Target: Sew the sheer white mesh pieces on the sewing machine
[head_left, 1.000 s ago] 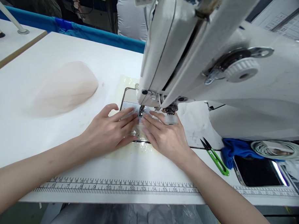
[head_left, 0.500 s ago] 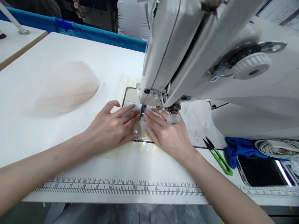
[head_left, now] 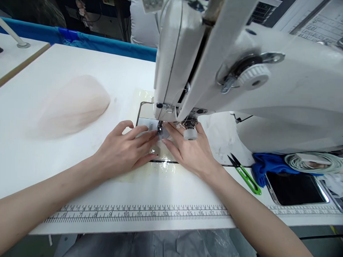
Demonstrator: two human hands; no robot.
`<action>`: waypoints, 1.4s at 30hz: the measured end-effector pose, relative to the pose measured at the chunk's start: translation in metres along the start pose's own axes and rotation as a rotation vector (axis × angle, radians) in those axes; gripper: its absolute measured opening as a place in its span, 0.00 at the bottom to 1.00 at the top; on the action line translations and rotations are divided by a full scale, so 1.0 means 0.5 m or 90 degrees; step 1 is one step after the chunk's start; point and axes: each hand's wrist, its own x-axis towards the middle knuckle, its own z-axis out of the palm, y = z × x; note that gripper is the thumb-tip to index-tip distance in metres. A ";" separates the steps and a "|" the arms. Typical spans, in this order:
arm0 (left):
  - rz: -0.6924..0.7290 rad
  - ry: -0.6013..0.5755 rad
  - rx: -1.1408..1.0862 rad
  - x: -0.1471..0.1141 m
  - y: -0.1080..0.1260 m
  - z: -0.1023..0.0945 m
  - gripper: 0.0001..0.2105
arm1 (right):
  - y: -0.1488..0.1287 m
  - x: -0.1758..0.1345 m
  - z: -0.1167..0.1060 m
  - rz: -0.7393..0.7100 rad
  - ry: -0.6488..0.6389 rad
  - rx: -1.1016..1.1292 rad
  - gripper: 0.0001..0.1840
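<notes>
You are resting your left hand (head_left: 126, 147) and right hand (head_left: 189, 148) with fingers spread, flanking the presser foot (head_left: 160, 130), probably steadying the sheer piece (head_left: 165, 134) lying between your fingertips. Green snips (head_left: 247, 178) are lying beside your right wrist, perhaps for easy reach. A pale knob (head_left: 190, 134) is covering part of your right fingers; the sheer piece's edges are blurring out.

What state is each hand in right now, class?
Left hand: open, no grip visible, fingertips beside the presser foot.
Right hand: open, no grip visible, partly behind the small white knob.
</notes>
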 end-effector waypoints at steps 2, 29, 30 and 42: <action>-0.035 0.001 0.009 -0.007 -0.019 -0.008 0.10 | 0.001 0.001 -0.010 -0.001 0.000 -0.015 0.20; -0.041 -0.024 -0.121 0.007 -0.003 0.018 0.15 | -0.036 -0.032 -0.007 -0.104 0.021 0.055 0.19; -0.029 -0.023 -0.112 0.006 -0.006 0.020 0.15 | -0.035 -0.031 -0.007 -0.099 0.026 0.057 0.19; -0.047 -0.059 -0.099 -0.008 0.017 0.023 0.22 | -0.019 -0.026 0.006 -0.068 -0.014 0.014 0.21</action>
